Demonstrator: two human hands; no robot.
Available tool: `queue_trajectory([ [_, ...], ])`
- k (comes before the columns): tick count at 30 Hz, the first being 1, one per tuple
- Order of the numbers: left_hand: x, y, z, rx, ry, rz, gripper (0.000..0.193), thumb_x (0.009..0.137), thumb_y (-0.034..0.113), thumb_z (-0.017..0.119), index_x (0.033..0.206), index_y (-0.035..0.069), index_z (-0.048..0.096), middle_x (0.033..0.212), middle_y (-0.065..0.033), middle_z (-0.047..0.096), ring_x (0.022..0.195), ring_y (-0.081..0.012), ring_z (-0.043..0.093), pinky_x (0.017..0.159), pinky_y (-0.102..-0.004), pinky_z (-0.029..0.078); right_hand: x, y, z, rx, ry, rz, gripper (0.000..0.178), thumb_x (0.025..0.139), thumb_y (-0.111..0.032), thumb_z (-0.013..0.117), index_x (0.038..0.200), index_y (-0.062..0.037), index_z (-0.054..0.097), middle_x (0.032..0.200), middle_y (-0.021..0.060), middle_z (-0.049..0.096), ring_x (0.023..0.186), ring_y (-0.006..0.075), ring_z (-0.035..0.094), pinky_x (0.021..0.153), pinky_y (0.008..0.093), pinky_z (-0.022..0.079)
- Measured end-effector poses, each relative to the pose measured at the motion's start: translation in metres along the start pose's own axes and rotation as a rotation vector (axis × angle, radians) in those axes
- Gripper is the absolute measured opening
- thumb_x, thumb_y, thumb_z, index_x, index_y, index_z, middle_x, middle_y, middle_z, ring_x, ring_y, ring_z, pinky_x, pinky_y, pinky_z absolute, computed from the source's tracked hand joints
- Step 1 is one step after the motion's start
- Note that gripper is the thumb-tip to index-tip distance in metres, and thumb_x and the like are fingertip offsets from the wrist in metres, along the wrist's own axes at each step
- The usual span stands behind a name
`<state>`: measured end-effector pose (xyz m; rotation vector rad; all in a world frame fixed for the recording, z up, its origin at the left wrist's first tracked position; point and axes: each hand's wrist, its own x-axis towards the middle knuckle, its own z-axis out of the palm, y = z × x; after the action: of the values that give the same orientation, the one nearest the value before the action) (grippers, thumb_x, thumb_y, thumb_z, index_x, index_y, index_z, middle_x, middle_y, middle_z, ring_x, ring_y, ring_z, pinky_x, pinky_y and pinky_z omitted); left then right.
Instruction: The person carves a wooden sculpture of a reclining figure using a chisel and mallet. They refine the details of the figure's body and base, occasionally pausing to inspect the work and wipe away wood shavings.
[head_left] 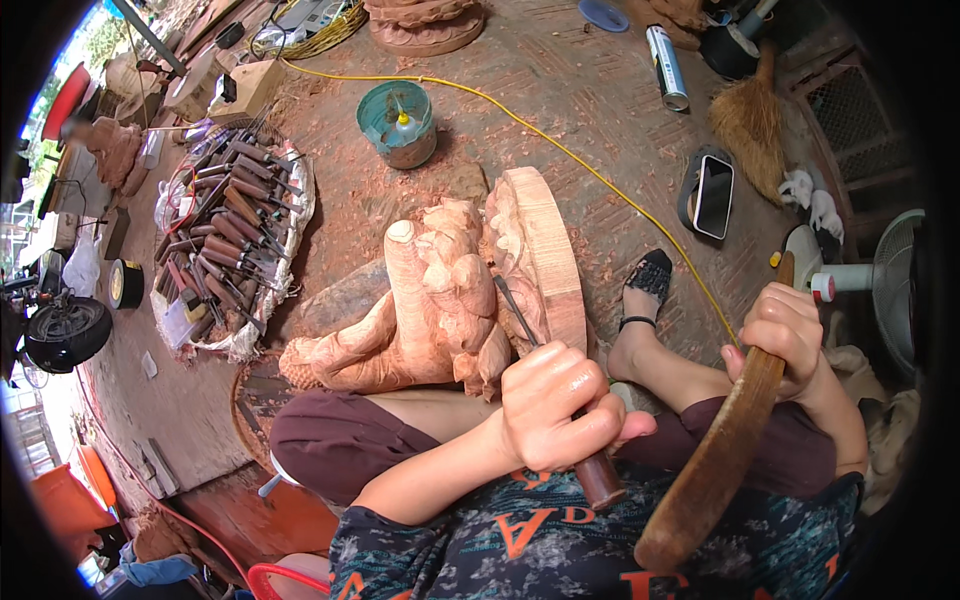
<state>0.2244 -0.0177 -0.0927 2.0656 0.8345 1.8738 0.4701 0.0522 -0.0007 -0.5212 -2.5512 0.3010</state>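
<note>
A carved reddish wooden figure (440,290) lies on its side in front of me, its thick round base (552,265) toward the right. My left hand (560,410) is closed around the brown handle of a chisel (600,480). The chisel's thin blade slants up and left, its tip at the carving between the body and the base. Whether the tip touches the wood, I cannot tell. My right hand (785,330), at the right, grips a flat, worn wooden mallet (715,465) by its narrow end. The wide end hangs down toward my lap, apart from the chisel.
A tray (300,215) of many wood-handled chisels lies at left. Behind the carving stands a green bucket (385,125). A yellow cord (560,140) crosses the floor. At right are a phone (713,197), a straw broom (750,125), a spray can (668,70) and a fan (895,290).
</note>
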Motion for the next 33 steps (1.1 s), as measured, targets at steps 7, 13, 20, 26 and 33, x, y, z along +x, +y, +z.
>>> queue_trajectory([
  [7, -0.001, -0.002, -0.002, 0.039, -0.036, -0.024, 0.035, 0.077, 0.028, 0.080, 0.064, 0.005, 0.058, 0.060, -0.0008, 0.046, 0.049, -0.0168, 0.045, 0.043, -0.0287, 0.033, 0.000, 0.003, -0.005, -0.056, -0.037, -0.072, 0.036, 0.062, 0.001, 0.074, 0.089, -0.0062, 0.051, 0.061, 0.0044, 0.047, 0.047, 0.0205, 0.047, 0.043, 0.0327, 0.035],
  [13, -0.001, -0.001, -0.001, 0.061, -0.043, -0.031, 0.035, 0.078, 0.028, 0.079, 0.064, 0.005, 0.057, 0.058, -0.0008, 0.046, 0.049, -0.0167, 0.045, 0.043, -0.0292, 0.031, -0.009, 0.009, -0.003, -0.083, -0.027, -0.128, 0.035, 0.061, 0.004, 0.071, 0.089, -0.0055, 0.051, 0.062, 0.0047, 0.047, 0.047, 0.0209, 0.046, 0.044, 0.0335, 0.033],
  [20, 0.005, -0.005, -0.002, 0.037, 0.050, -0.060, 0.034, 0.074, 0.021, 0.080, 0.061, 0.006, 0.052, 0.058, -0.0013, 0.038, 0.048, -0.0178, 0.042, 0.044, -0.0301, 0.028, 0.004, 0.000, -0.009, -0.135, 0.000, -0.090, 0.029, 0.063, -0.001, 0.073, 0.084, -0.0038, 0.053, 0.061, 0.0054, 0.047, 0.047, 0.0216, 0.044, 0.044, 0.0344, 0.032],
  [26, 0.008, 0.001, -0.007, 0.000, 0.029, -0.064, 0.036, 0.079, 0.029, 0.079, 0.064, 0.005, 0.057, 0.057, -0.0002, 0.045, 0.047, -0.0160, 0.044, 0.042, -0.0282, 0.031, 0.004, -0.002, -0.004, -0.061, 0.011, -0.010, 0.030, 0.065, 0.001, 0.073, 0.086, -0.0050, 0.053, 0.061, 0.0047, 0.048, 0.046, 0.0215, 0.047, 0.043, 0.0334, 0.033],
  [33, 0.001, -0.001, 0.002, 0.047, -0.025, -0.021, 0.034, 0.075, 0.029, 0.081, 0.063, 0.008, 0.057, 0.058, 0.0007, 0.044, 0.049, -0.0166, 0.045, 0.044, -0.0289, 0.032, 0.007, -0.002, -0.004, 0.057, 0.057, -0.056, 0.037, 0.059, 0.000, 0.077, 0.086, -0.0085, 0.053, 0.061, 0.0019, 0.049, 0.047, 0.0185, 0.049, 0.042, 0.0306, 0.035],
])
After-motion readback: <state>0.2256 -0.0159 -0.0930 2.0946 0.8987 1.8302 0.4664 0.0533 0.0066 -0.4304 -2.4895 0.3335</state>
